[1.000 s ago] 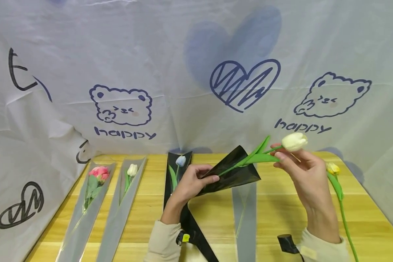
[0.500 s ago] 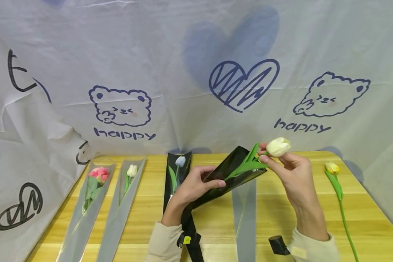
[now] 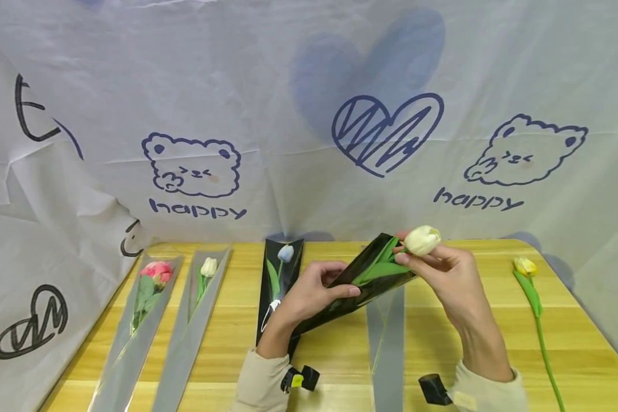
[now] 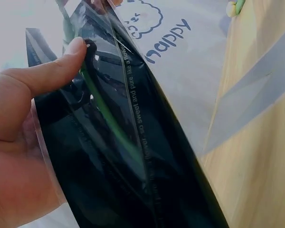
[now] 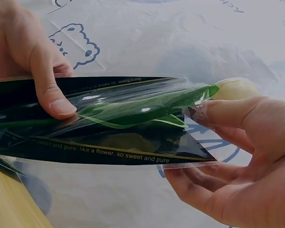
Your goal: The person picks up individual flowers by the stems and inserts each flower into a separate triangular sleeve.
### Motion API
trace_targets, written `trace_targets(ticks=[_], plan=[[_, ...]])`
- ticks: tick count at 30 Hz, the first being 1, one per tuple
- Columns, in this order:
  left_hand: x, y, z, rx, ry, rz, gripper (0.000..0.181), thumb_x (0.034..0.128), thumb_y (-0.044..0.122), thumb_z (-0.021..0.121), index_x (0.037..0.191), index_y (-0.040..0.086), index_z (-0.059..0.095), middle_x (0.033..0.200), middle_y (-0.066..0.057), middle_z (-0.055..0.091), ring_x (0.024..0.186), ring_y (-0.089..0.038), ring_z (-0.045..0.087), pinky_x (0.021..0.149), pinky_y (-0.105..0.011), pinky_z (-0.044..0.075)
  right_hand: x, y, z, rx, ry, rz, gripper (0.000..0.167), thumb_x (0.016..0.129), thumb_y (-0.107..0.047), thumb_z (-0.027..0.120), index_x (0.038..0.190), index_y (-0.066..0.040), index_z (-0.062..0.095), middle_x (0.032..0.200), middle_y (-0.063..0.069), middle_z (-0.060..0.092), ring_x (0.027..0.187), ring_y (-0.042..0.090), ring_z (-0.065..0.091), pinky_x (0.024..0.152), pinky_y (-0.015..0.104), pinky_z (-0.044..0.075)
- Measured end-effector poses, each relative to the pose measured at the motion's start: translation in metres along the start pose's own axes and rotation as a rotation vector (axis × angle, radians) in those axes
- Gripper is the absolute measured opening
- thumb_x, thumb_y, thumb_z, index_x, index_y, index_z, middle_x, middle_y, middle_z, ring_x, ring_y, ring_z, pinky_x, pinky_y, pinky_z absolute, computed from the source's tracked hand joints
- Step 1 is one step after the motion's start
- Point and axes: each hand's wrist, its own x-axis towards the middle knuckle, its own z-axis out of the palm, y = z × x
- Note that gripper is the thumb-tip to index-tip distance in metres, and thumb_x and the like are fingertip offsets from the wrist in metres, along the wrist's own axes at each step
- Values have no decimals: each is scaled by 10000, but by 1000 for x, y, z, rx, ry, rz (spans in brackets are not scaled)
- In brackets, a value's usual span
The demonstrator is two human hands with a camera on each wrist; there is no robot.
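Observation:
My left hand (image 3: 314,293) grips a black flower sleeve (image 3: 340,306) with a clear front, thumb across the clear side. Inside it run the green stem (image 4: 104,111) and leaves (image 5: 133,110) of a white tulip (image 3: 422,240), whose bloom sticks out past the open end. My right hand (image 3: 448,274) pinches the tulip just under the bloom, at the mouth of the sleeve. In the right wrist view its other fingers (image 5: 194,187) lie by the sleeve's lower corner. Sleeve and tulip are held tilted above the table.
On the wooden table (image 3: 453,332) lie a sleeved pink flower (image 3: 156,273), a sleeved white tulip (image 3: 208,268) and a black-sleeved blue tulip (image 3: 285,253). A grey sleeve (image 3: 386,343) lies beneath the hands. A yellow tulip (image 3: 525,266) is at the right. A printed cloth (image 3: 288,171) hangs behind.
My right hand has moved left and slightly down, sliding the white tulip deeper into the black sleeve. Its leaves now lie mostly inside. My left hand has shifted slightly right, still gripping the sleeve.

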Motion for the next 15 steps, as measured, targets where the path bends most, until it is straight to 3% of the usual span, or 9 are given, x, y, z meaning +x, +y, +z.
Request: trace_targets(ticks=[5, 10, 12, 15], plan=[[-2, 1, -4, 38, -38, 13, 232, 937, 86, 763, 1143, -8, 710, 984, -79, 722, 829, -129, 654, 746, -285, 514, -1, -3, -2, -3, 47, 80, 196, 934, 10, 735, 1124, 52, 757, 1099, 24, 761, 1086, 133, 683, 862, 256, 559], [-5, -1, -13, 100, -121, 20, 335, 976, 119, 722, 1293, 23, 667, 1218, -86, 693, 1113, -171, 651, 935, -291, 506, -2, -7, -9, 18, 154, 86, 172, 927, 21, 738, 1095, 21, 773, 1022, -2, 777, 979, 104, 705, 758, 228, 569], [-6, -2, -16, 105, -131, 26, 319, 982, 108, 710, 1287, 20, 674, 1222, -92, 702, 1095, -159, 660, 910, -279, 507, -3, -8, -13, 56, 179, 71, 185, 927, 44, 727, 1108, 37, 763, 1023, 9, 778, 975, 108, 713, 773, 227, 569], [-6, -4, -16, 96, -114, 47, 221, 975, 78, 711, 1187, 17, 715, 1106, -90, 729, 899, -121, 647, 786, -250, 489, -4, -10, -17, 86, 182, 55, 207, 931, 58, 713, 1135, 80, 736, 1038, 23, 776, 1049, 122, 704, 847, 232, 557]])
